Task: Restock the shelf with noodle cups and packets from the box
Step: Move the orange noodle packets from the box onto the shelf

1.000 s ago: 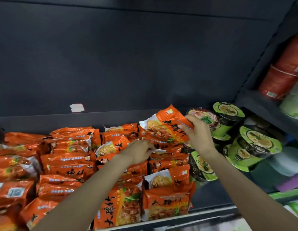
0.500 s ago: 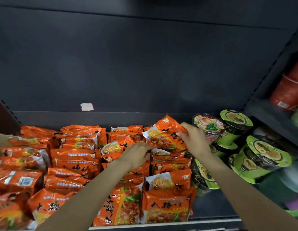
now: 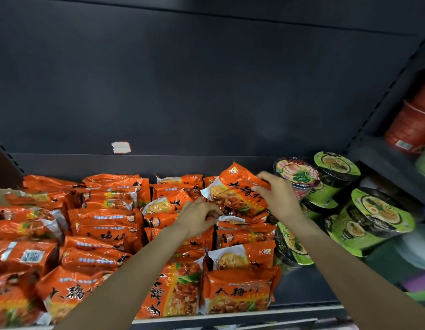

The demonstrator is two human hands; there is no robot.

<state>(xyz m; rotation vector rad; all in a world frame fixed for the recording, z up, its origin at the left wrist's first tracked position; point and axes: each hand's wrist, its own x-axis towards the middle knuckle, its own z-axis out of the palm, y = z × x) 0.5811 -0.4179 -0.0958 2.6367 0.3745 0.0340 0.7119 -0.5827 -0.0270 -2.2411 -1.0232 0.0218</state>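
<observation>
The packet (image 3: 240, 194) sits lower now than a second ago: it was held up at an angle above the back of the right-hand orange row, and it has come down onto the stack there, tilted, its top corner against the dark back wall (image 3: 206, 91) of the shelf (image 3: 302, 298). My right hand (image 3: 278, 196) keeps its grip on the packet's right edge, fingers curled over the top and thumb beneath, pinching the wrapper. My left hand (image 3: 197, 216) has crept forward a little and its fingertips pinch at the packet's lower left corner, where it meets the white seam of the pack below.

I judge this to be the seating step, nearly done: the packet is on the row but not yet flat or square with its neighbours. Pressing it down and back should settle it.

Just right of my right hand stand the cups (image 3: 335, 172), green-lidded ones and a pink-topped cup (image 3: 297, 173) touching my knuckles or nearly so; a careless pull-out could knock that one. The box is not in view, so I cannot tell how much stock remains.
</observation>
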